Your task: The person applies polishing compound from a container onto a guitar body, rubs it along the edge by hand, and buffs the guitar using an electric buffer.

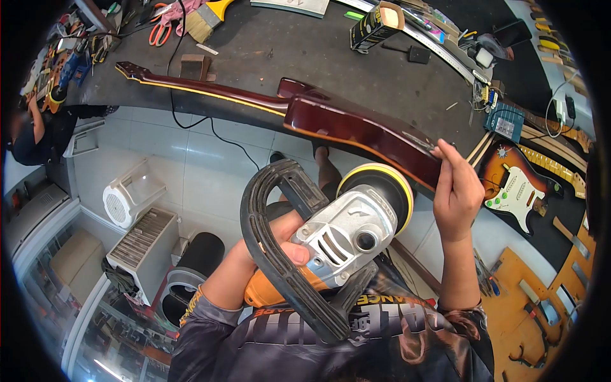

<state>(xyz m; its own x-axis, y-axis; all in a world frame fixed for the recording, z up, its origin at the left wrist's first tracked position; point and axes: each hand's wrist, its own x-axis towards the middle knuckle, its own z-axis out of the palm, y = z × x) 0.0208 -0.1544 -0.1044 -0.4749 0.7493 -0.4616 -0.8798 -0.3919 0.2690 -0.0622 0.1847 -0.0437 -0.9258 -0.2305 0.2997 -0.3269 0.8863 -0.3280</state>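
My left hand (285,234) is wrapped round a rotary polisher (347,235), its thumb on the metal housing. The polisher has a silver head, an orange body, a black loop handle and a round black pad with a yellow rim. A glossy dark red electric guitar (356,127) lies along the bench edge, neck to the left, its side towards me. My right hand (459,188) is closed at the wide end of the guitar body, fingertips at its edge; part of the grip is hidden. Between the polisher pad and the guitar is a small gap in this view.
The dark workbench (254,57) carries a paintbrush (207,22), a wooden block (195,66) and a black can (377,27). A sunburst guitar (519,184) lies at right. Black cables (229,143) hang over the bench edge. Another person (35,137) is at far left.
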